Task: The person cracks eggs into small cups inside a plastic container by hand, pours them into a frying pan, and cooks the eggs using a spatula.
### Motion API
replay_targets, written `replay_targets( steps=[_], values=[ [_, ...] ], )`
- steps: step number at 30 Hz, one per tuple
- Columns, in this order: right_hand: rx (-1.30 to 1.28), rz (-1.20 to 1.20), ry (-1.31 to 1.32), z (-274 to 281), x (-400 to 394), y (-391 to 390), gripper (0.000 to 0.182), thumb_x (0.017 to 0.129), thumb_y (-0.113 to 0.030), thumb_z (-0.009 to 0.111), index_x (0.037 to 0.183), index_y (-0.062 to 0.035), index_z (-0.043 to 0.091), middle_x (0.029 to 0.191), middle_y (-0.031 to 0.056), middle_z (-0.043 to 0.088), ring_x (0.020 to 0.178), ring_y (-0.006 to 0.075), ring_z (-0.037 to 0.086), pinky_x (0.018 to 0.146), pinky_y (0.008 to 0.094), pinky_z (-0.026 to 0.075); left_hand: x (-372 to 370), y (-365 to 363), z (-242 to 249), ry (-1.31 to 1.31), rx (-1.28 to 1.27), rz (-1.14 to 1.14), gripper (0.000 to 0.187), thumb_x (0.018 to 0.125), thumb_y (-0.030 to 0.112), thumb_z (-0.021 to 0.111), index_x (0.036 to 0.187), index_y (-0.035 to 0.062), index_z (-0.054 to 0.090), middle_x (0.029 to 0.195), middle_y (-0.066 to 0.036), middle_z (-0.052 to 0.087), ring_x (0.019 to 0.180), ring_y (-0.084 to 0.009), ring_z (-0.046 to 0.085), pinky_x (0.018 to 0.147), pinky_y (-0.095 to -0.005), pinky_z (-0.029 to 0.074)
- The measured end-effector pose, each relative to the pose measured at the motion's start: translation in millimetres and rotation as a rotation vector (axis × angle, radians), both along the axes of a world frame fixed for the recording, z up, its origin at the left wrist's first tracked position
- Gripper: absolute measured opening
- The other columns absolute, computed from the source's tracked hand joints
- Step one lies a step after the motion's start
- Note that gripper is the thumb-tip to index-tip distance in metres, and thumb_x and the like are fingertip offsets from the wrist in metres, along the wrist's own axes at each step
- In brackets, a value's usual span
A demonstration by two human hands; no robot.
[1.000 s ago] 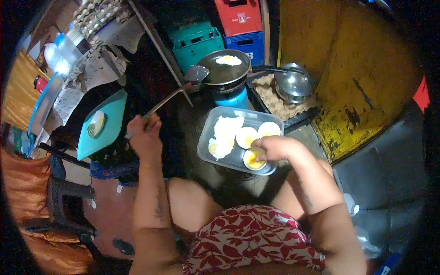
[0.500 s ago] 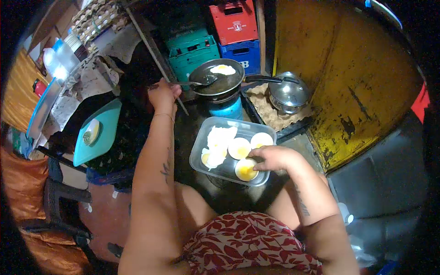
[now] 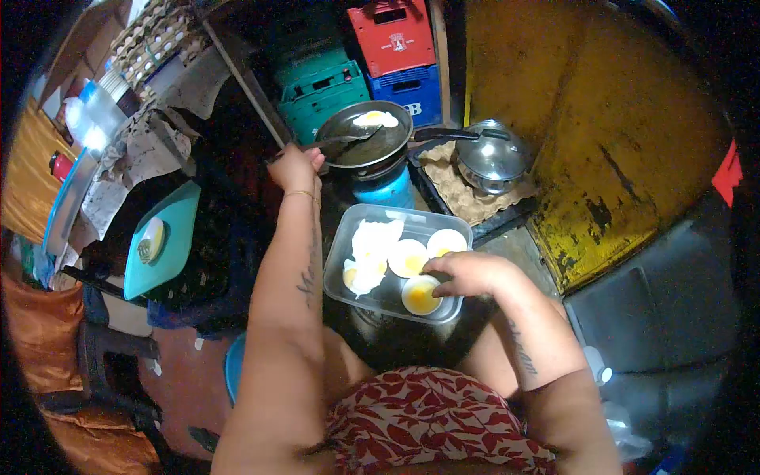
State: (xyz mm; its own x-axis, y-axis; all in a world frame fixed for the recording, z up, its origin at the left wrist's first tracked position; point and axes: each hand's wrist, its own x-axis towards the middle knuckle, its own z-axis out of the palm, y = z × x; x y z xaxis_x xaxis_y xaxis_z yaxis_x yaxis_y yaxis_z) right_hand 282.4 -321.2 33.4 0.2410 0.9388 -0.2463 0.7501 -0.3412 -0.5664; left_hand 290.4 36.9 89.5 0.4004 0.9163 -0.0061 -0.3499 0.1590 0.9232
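Note:
My left hand is closed around the handle of a metal turner. The turner's blade touches the edge of a frying egg in the dark frying pan. My right hand reaches into a clear plastic container, with thumb and fingers at the rim of a small white bowl holding raw egg. Two similar bowls, a middle bowl and a far bowl, stand beside it. Cooked eggs lie in the container's left part.
The pan sits on a burner over a blue gas canister. A lidded steel pot rests on an egg carton to the right. Stacked crates stand behind. At left are a turquoise tray and several egg trays.
My left hand has pushed the turner forward and right, bringing its blade to the frying egg. The right hand stays at the near bowl. The view has shifted slightly.

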Motion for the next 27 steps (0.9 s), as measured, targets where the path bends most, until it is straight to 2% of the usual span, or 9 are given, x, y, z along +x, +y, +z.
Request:
replay_targets(
  steps=[6,8,10,14,16,18,20,24,27],
  values=[
    [0.045,-0.002,-0.028,1,-3,-3,0.052,0.082,-0.034,0.071,0.124,-0.0054,0.059,0.109,0.0199,0.066,0.102,0.0365,0.063,0.09,0.0427,0.049,16,-21,-13,-0.088,-0.035,0.037,0.023,0.094,0.015,0.049,0.099,-0.0076,0.049,0.079,-0.02,0.062,0.061,-0.0282,0.067,0.05,-0.035,0.059],
    [-0.065,-0.011,0.023,8,-3,-3,0.054,0.084,-0.03,0.07,0.131,-0.0094,0.055,0.125,0.0184,0.06,0.116,0.0344,0.057,0.1,0.0401,0.044,14,-26,-13,-0.108,-0.042,0.033,0.022,0.094,0.015,0.05,0.099,-0.0072,0.049,0.078,-0.02,0.062,0.061,-0.0281,0.067,0.05,-0.0348,0.059],
    [-0.077,-0.017,0.028,14,-4,-4,0.054,0.084,-0.031,0.07,0.132,-0.0096,0.055,0.125,0.0184,0.06,0.117,0.0344,0.057,0.1,0.04,0.044,7,-29,-9,-0.062,0.014,-0.001,0.027,0.097,0.018,0.051,0.107,-0.0067,0.047,0.087,-0.022,0.062,0.067,-0.0292,0.068,0.054,-0.0374,0.06],
    [-0.09,-0.027,0.044,12,-3,-5,0.054,0.084,-0.031,0.07,0.132,-0.0098,0.055,0.124,0.0185,0.06,0.117,0.0344,0.056,0.1,0.0398,0.044,-6,-37,21,0.004,0.084,0.028,0.025,0.095,0.018,0.054,0.098,-0.0062,0.048,0.077,-0.018,0.062,0.058,-0.0242,0.066,0.046,-0.0327,0.057],
    [-0.101,-0.022,0.043,14,-4,-4,0.054,0.084,-0.032,0.07,0.131,-0.0097,0.055,0.124,0.0187,0.06,0.117,0.0344,0.057,0.1,0.0398,0.044,-8,-37,33,0.039,0.33,0.042,0.028,0.096,0.021,0.056,0.099,-0.0055,0.048,0.075,-0.016,0.062,0.056,-0.0208,0.065,0.043,-0.0303,0.055],
    [-0.11,-0.019,0.039,13,-4,-3,0.054,0.084,-0.032,0.07,0.131,-0.0097,0.055,0.124,0.0188,0.06,0.117,0.0345,0.057,0.1,0.0398,0.044,-8,-32,46,0.035,0.354,0.024,0.03,0.097,0.024,0.056,0.099,-0.0046,0.048,0.074,-0.014,0.062,0.054,-0.0182,0.064,0.041,-0.0286,0.053],
    [-0.097,-0.021,0.038,10,-3,-2,0.054,0.084,-0.032,0.07,0.131,-0.0096,0.055,0.124,0.0191,0.06,0.117,0.0346,0.057,0.1,0.0398,0.045,-12,-31,62,0.142,0.501,-0.009,0.029,0.097,0.023,0.057,0.1,-0.0039,0.047,0.073,-0.013,0.061,0.052,-0.0172,0.062,0.04,-0.0281,0.052],
    [-0.078,-0.022,0.044,7,-2,0,0.054,0.085,-0.032,0.07,0.131,-0.0095,0.055,0.124,0.0191,0.06,0.117,0.0346,0.057,0.099,0.04,0.045,-23,-27,86,0.144,0.513,-0.012,0.032,0.097,0.024,0.058,0.107,-0.0034,0.045,0.071,-0.012,0.06,0.05,-0.0169,0.06,0.038,-0.0285,0.048],
    [-0.088,-0.012,0.052,6,-2,0,0.054,0.085,-0.033,0.07,0.131,-0.0097,0.055,0.124,0.019,0.06,0.116,0.0345,0.057,0.098,0.0402,0.045,-31,-15,85,0.114,0.489,-0.003,0.032,0.096,0.023,0.058,0.105,-0.0029,0.043,0.07,-0.013,0.06,0.049,-0.018,0.06,0.037,-0.0291,0.047]
  ],
)
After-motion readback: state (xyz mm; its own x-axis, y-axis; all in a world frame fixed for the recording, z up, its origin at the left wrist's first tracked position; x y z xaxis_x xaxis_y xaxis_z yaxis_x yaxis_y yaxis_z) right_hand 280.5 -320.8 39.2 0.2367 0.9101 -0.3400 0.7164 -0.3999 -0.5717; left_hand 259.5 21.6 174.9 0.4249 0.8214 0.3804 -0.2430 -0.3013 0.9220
